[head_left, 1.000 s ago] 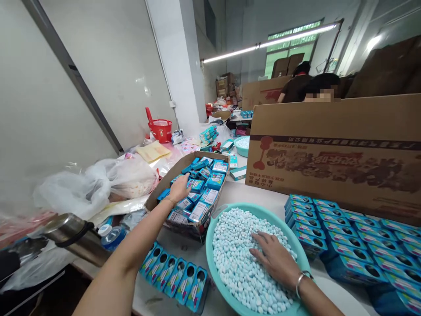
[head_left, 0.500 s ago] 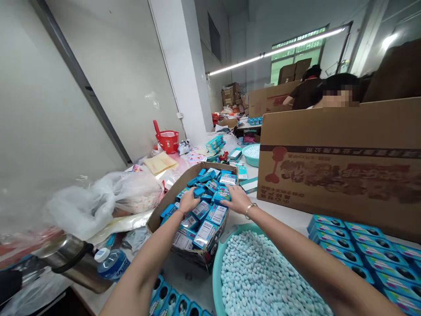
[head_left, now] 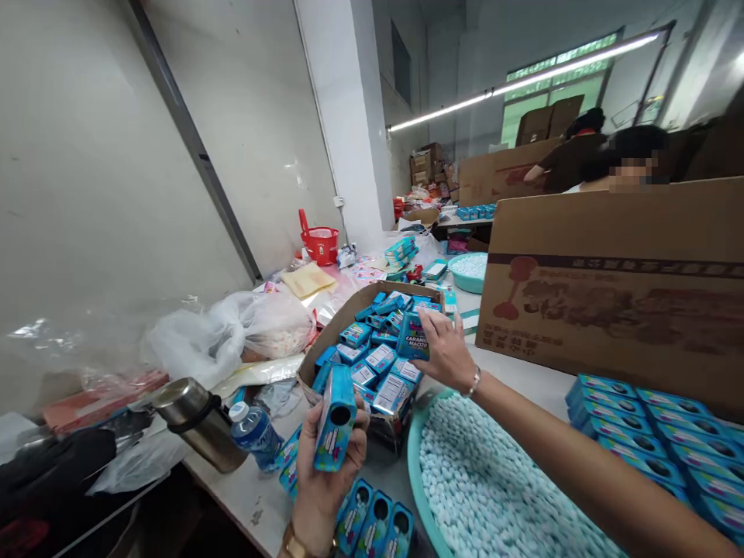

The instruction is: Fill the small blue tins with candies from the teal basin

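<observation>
My left hand point(head_left: 317, 492) is closed around a small blue candy box point(head_left: 335, 422) held upright over the table, its narrow side with a dark round spot facing me. In my right hand point(head_left: 447, 349) another blue candy box point(head_left: 414, 338) is gripped by its right edge, above the open cardboard carton point(head_left: 318, 346). Many like boxes point(head_left: 380, 358) lie jumbled in that carton. A row of candy boxes point(head_left: 375, 519) stands in front, partly hidden by my left hand and wrist. Beneath my right forearm is a turquoise basin point(head_left: 415, 457) full of pale blue candies point(head_left: 482, 480).
Stacked blue boxes point(head_left: 639, 434) fill the right side, before a large cardboard box point(head_left: 581, 271). A steel flask point(head_left: 201, 426), a water bottle point(head_left: 256, 435) and plastic bags point(head_left: 232, 333) lie left. Two people point(head_left: 631, 159) are behind the large box.
Both hands were in the carton; my left hand has come back toward me with a candy box. My right hand has lifted another box slightly. The view has shifted left.
</observation>
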Available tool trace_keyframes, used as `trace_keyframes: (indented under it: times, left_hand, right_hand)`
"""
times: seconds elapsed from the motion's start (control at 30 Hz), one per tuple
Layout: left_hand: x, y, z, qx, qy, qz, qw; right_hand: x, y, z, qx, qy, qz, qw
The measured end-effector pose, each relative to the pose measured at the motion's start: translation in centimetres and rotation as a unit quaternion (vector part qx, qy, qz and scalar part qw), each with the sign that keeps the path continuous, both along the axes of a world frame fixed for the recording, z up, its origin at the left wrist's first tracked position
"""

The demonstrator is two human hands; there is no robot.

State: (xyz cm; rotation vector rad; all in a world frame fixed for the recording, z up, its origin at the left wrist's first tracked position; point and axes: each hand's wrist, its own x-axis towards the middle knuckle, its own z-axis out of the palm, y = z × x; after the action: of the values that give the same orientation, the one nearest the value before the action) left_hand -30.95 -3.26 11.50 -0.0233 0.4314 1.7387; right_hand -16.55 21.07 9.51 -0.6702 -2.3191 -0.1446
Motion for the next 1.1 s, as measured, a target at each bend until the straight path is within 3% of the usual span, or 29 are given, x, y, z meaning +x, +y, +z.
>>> trace_keyframes:
  times: [0.13,0.27,0.37,0.6,0.77,0.83,0.9,1.0,1.1]
  left_hand:
    - [4.2,-2.3,-1.8,-0.009,-0.092,-0.025,0.995]
    - [7.3,-3.3,-2.9,-0.042,-0.114,-0.117,0.986]
    - [9.6,-3.5,-3.1,-0.074,-0.13,-0.17,0.974]
    - [16.2,-4.5,-3.8,-0.062,0.022,-0.282,0.957]
    - [19.4,-6.1,-5.0,-0.056,0.08,-0.329,0.939]
    - [20.0,-6.4,-5.6,-0.07,0.108,-0.314,0.941]
    - [20.4,-6.7,-6.1,-0.094,0.159,-0.235,0.954]
    - [20.8,-7.2,-6.7,-0.123,0.24,-0.085,0.959]
    - [21.1,-8.0,-7.3,-0.118,0.255,-0.054,0.958]
  right_hand:
    - [7.8,-6.9,-0.9,0.051,0.07,0.031,0.996]
    - [14.8,-12.9,-2.2,-0.02,0.023,0.018,0.999]
    - [18.6,-16.4,-2.1,-0.076,-0.029,0.033,0.996]
    - [23.4,-21.9,-1.0,-0.073,-0.127,0.166,0.975]
    - [23.9,-24.0,-1.4,0.027,-0.094,0.189,0.977]
    - [23.8,-24.6,-1.8,0.069,-0.061,0.209,0.973]
    - [23.7,-25.0,-2.4,0.076,-0.04,0.22,0.972]
    - [23.7,-25.5,-3.1,0.031,0.0,0.217,0.976]
    - [23.2,-25.8,-3.0,-0.043,0.03,0.196,0.979]
